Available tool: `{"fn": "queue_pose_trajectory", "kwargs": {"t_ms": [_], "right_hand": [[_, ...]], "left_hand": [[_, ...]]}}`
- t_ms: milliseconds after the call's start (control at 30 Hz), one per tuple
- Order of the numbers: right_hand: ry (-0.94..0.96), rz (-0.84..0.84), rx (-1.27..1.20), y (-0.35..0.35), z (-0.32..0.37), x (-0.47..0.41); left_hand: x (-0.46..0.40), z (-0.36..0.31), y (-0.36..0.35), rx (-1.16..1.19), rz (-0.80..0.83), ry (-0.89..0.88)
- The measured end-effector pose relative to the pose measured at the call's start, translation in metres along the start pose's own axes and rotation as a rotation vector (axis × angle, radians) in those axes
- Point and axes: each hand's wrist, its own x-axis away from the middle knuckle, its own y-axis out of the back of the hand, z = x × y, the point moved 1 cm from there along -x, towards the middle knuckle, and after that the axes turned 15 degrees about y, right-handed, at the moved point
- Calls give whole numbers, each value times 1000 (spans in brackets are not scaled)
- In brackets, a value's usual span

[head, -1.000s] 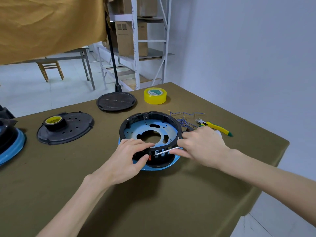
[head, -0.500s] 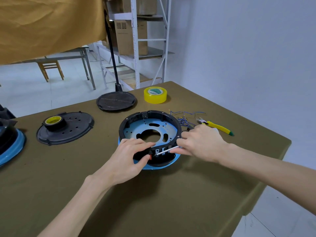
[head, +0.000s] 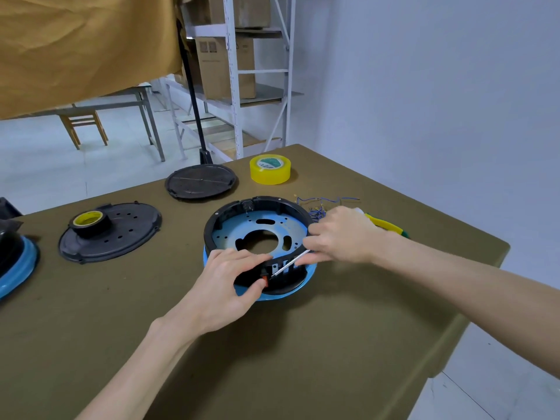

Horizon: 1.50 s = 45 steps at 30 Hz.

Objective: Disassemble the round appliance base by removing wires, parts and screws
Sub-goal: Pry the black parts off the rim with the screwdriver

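The round appliance base (head: 260, 225), a black ring over a light blue perforated plate, lies near the table's middle. My left hand (head: 224, 283) grips its near rim, thumb beside a small red switch (head: 265, 278). My right hand (head: 339, 234) holds a thin silver screwdriver (head: 289, 263), whose tip points into the black rim beside that switch. A bundle of loose blue wires (head: 318, 206) lies just behind my right hand.
A yellow tape roll (head: 270, 168) and a black round lid (head: 200, 180) sit at the back. A black perforated cover (head: 112, 234) carries a smaller tape roll (head: 88, 221). Yellow-handled pliers (head: 385, 227) lie at the right. Another blue-rimmed appliance part (head: 15, 265) is at the far left edge.
Both hands stay on the base. The screwdriver keeps its place at the near rim, with only slight shifting of my right hand.
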Motion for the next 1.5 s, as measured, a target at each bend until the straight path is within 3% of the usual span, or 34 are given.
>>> {"fn": "queue_pose_trajectory", "kwargs": {"t_ms": [100, 367, 733, 867, 1000, 1133, 1333, 1500], "right_hand": [[15, 7, -20, -4, -3, -2], [-252, -64, -139, -11, 30, 15], [-480, -63, -516, -27, 72, 72], [-528, -35, -509, -20, 72, 61], [-592, -202, -570, -2, 91, 33], [-593, -130, -743, 18, 104, -6], [-687, -215, -835, 20, 106, -36], [-633, -319, -946, 20, 103, -43]], "left_hand": [[-1, 2, 1, -7, 10, -6], [1, -3, 1, 0, -17, -5], [0, -8, 3, 24, -48, 18], [2, -11, 3, 48, -68, 42], [1, -11, 4, 53, -70, 43], [1, -12, 3, 8, -83, 29], [-1, -9, 6, 5, -49, 14], [-4, -7, 7, -5, -9, -13]]}}
